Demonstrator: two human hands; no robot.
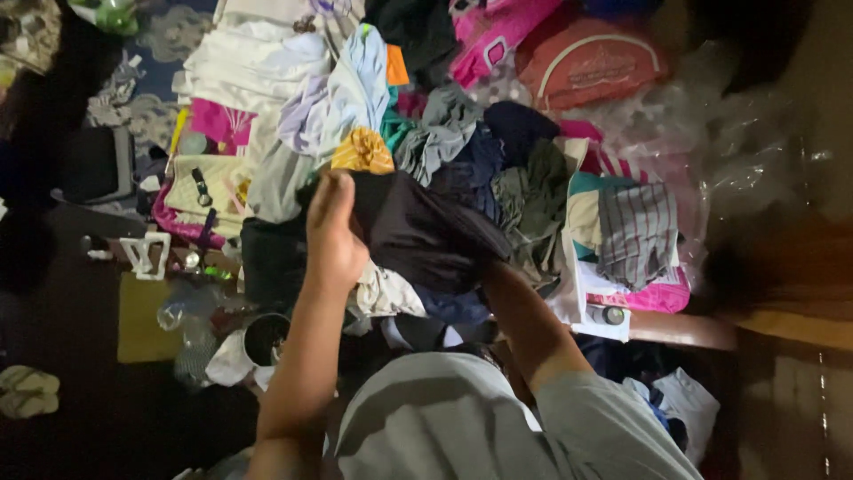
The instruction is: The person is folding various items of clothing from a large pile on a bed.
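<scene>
My left hand (333, 227) grips the upper edge of a dark black garment (418, 231) that hangs in front of me. My right hand is buried under the same garment near its lower right side, only the forearm (524, 324) showing. Behind the garment lies a heap of clothes: a light blue piece (360, 84), a yellow-orange bunched cloth (362, 151), grey and dark blue pieces (462, 142) and a grey striped cloth (635, 231).
Pink and red bags (577, 58) lie at the top. Clear plastic wrap (711, 133) spreads to the right. A white folded pile (249, 62) sits top left. A round tin (265, 338), a white clip (147, 255) and sandals (27, 391) lie on the dark floor.
</scene>
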